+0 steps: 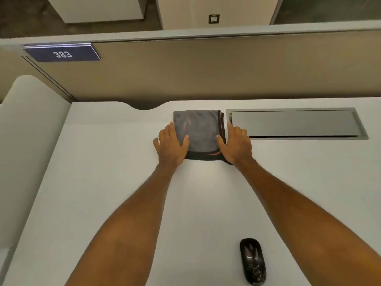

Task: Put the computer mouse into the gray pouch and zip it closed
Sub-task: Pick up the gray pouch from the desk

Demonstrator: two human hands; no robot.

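Sign [61, 53]: blue plate reading 383, on the partition at far left.
Left hand [171, 144]: flat, fingers spread, pressing the pouch's left edge.
Pouch [198, 132]: gray with dark trim, flat on the desk [103, 182], between both hands.
Right hand [237, 143]: flat, fingers spread, on the pouch's right edge.
Mouse [252, 261]: black, near desk edge, well apart from the pouch.
Cable hatch [294, 123]: gray lid, just right of the right hand.

The gray pouch [199, 133] is pressed flat on the white surface [103, 182] between the left hand [172, 144] and right hand [237, 143], fingers [233, 129] spread along its edges. Well behind the fingers, toward the wearer, the black computer mouse [252, 262] is seen lying alone.
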